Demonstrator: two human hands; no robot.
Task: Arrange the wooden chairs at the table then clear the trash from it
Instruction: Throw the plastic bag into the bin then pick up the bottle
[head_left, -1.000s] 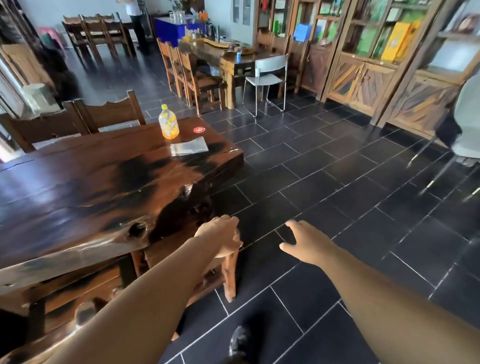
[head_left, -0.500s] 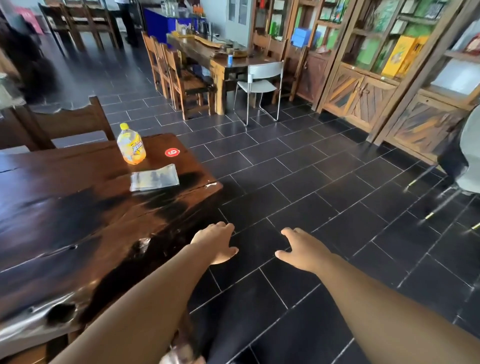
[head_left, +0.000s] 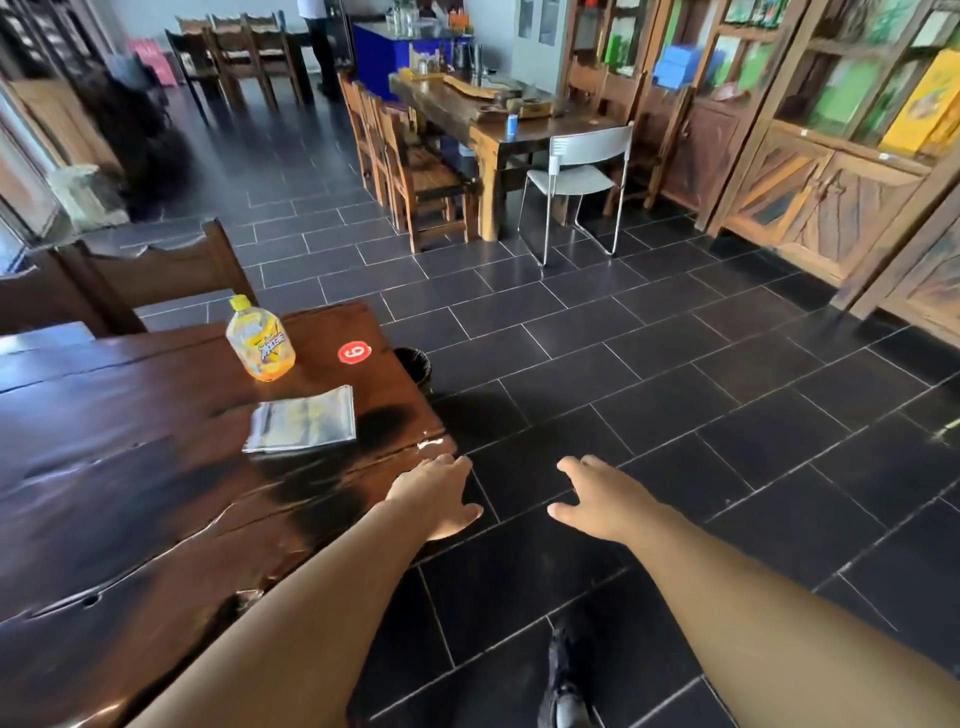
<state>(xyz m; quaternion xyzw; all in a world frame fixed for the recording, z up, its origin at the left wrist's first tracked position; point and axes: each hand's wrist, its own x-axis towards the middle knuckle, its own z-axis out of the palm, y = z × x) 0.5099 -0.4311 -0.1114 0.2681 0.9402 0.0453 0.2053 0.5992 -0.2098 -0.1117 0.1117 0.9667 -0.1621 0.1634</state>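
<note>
your left hand (head_left: 439, 493) reaches forward on a straight bare arm, palm down, fingers loosely straight and a little spread. it holds nothing. it hangs at the near right edge of the dark glossy slab-wood table (head_left: 130, 467), just short of the corner, and whether it touches the wood cannot be told. your right hand (head_left: 597, 499) is out beside it at the same height and apart from it, palm down over the black floor tiles (head_left: 675, 415). its fingers are relaxed, its thumb turns in towards the left hand, and it too holds nothing. lower down, between your forearms, the toe of a dark shoe (head_left: 563, 675) stands on the tiles.

on the table just beyond your left hand lies a flat crinkled silver plastic wrapper (head_left: 301, 420). past it, near the far right corner, a squat yellow plastic drink bottle (head_left: 261, 340) with a yellow cap stands upright. just to its right a round red sticker (head_left: 354, 352) with a white number is stuck to the top. a small black bin (head_left: 413, 366) shows on the floor just off that corner. on the table's far side, two brown wooden chairs with carved backs (head_left: 156, 270) stand side by side, close against the edge.

well beyond, a second long wooden table (head_left: 467, 111) carries small clutter, with a row of wooden chairs (head_left: 410, 171) along its left side and a grey metal-framed chair (head_left: 582, 166) at its near end. tall wooden cabinets with glass doors (head_left: 831, 156) line the right wall. at the back a person (head_left: 319, 47) stands by a blue counter (head_left: 410, 44).
</note>
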